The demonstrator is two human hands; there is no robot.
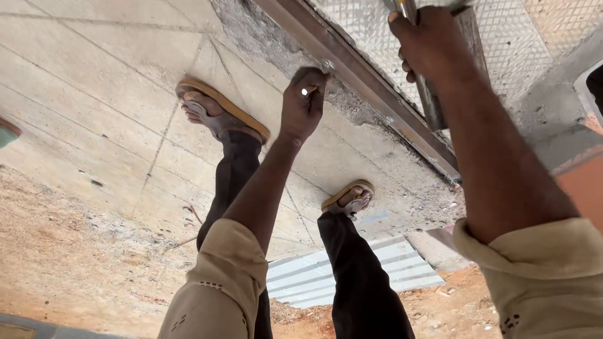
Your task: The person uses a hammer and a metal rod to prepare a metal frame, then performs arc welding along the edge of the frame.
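My left hand (pixel 303 105) is closed around a small shiny metal piece (pixel 304 91) and presses against the edge of a long rusty metal frame bar (pixel 377 94) lying slantwise on the concrete. Near the top edge, my right hand (pixel 427 41) is wrapped around a dark metal rod (pixel 433 103) that stands against the frame. A wire mesh panel (pixel 370 31) fills the frame beyond the bar. Both arms wear tan sleeves.
My two feet in brown sandals (pixel 220 110) (pixel 349 196) stand on the scored concrete slab (pixel 94 81). A corrugated metal sheet (pixel 352 270) lies on reddish dirt (pixel 69 270) below the slab. Rough mortar runs along the frame bar.
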